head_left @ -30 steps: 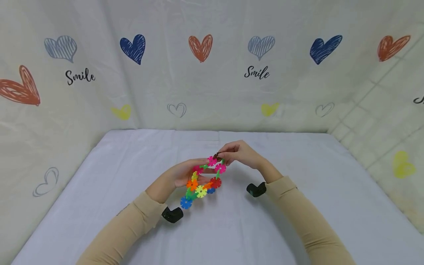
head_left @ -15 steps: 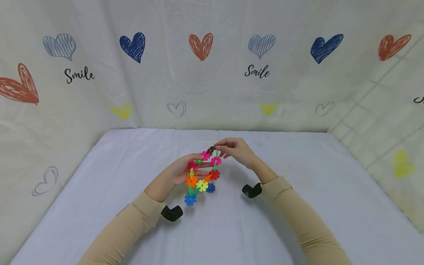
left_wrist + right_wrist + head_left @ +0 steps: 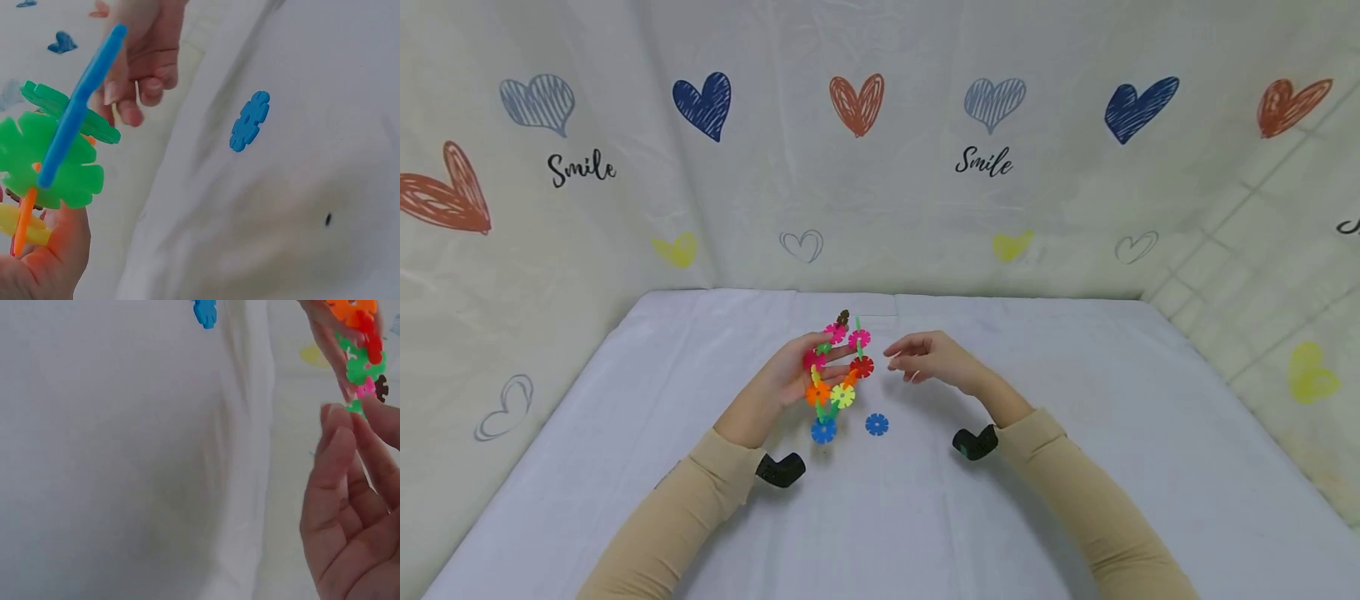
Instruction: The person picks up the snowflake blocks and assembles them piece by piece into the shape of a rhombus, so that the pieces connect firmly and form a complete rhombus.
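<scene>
My left hand [image 3: 781,377] holds up a looped chain of snowflake discs [image 3: 817,393], thumb in front and fingers stretched behind it. Pink, red, orange, yellow and green notched pieces make up the chain. A brown disc [image 3: 843,317] and an upright green disc [image 3: 858,323] stand apart at its top, and a blue disc [image 3: 823,430] hangs at the bottom. To the right of the chain, my right hand [image 3: 934,360] hovers with loosely bent fingers and nothing between them. In the right wrist view its fingertips [image 3: 337,419] overlap the chain's green end.
One loose blue disc [image 3: 877,424] lies on the white tablecloth [image 3: 880,525] below the hands. Black wrist cameras [image 3: 781,470] stick out under both sleeves. Behind the table hangs a pale curtain [image 3: 910,200] printed with hearts.
My right hand has let go of the chain's top end and drawn off to the right. My left hand has carried the chain leftward and up, uncovering the loose blue disc.
</scene>
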A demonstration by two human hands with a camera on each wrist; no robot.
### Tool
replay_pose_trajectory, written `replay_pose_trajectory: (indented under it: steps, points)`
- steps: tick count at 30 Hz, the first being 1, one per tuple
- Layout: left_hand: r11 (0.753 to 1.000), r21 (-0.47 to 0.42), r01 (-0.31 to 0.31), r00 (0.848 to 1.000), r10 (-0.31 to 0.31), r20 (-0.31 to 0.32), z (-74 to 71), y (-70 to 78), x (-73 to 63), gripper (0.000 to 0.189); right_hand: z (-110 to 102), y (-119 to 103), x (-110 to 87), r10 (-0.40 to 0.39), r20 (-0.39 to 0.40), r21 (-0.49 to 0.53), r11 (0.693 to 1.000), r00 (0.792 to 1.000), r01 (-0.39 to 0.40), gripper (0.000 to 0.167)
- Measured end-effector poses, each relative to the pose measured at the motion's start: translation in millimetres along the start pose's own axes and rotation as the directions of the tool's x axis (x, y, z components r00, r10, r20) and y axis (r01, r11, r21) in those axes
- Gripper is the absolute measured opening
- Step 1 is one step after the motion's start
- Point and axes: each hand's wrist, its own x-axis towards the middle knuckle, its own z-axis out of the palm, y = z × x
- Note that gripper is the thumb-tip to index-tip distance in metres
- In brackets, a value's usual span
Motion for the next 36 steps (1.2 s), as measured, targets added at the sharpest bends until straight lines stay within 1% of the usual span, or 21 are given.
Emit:
replay_pose_trajectory:
  steps: [2,5,8,10,14,20,26,30,36]
  points:
    - [1.0,-0.012,-0.013,1.0,0.013,-0.017,-0.4,0.6,0.9,0.059,5.2,-1.8,0.1,0.041,0.092,-0.069,0.997,0.995,-0.035,0.034]
    - [0.999,-0.032,-0.02,0.999,0.019,-0.044,-0.2,1.5,3.2,0.06,13.3,-7.5,0.0,0.086,0.208,-0.162,0.985,0.974,-0.052,0.03]
    - [0.999,-0.034,-0.016,0.998,0.013,-0.061,0.4,2.2,5.1,0.061,20.1,-11.2,1.0,0.109,0.271,-0.227,0.973,0.956,-0.046,0.027]
    - [0.999,-0.039,-0.012,0.998,0.01,-0.065,0.6,2.5,5.6,0.061,24.0,-12.3,1.2,0.13,0.291,-0.253,0.966,0.948,-0.055,0.024]
    - [0.999,-0.051,-0.004,0.997,0.0,-0.076,-0.7,1.1,5.3,0.06,33.2,-12.5,0.1,0.168,0.298,-0.318,0.946,0.94,-0.068,0.019]
    - [0.997,-0.078,0.008,0.994,-0.016,-0.105,-5.7,-5.4,3.9,0.058,47.5,-16.0,-3.5,0.176,0.265,-0.422,0.905,0.948,-0.05,0.022]
    - [0.997,-0.081,0.014,0.996,-0.021,-0.09,-6.1,-9.3,6.3,0.052,52.6,-17.6,-3.9,0.197,0.23,-0.467,0.882,0.953,-0.069,0.024]
    - [0.997,-0.082,0.012,0.996,-0.019,-0.089,-2.0,-9.1,8.4,0.051,50.2,-17.5,-2.8,0.2,0.215,-0.458,0.885,0.956,-0.082,0.026]
    - [0.995,-0.091,0.031,0.998,-0.036,-0.048,5.5,-11.4,9.4,0.054,43.3,-11.3,-4.7,0.172,0.225,-0.388,0.919,0.959,-0.074,0.021]
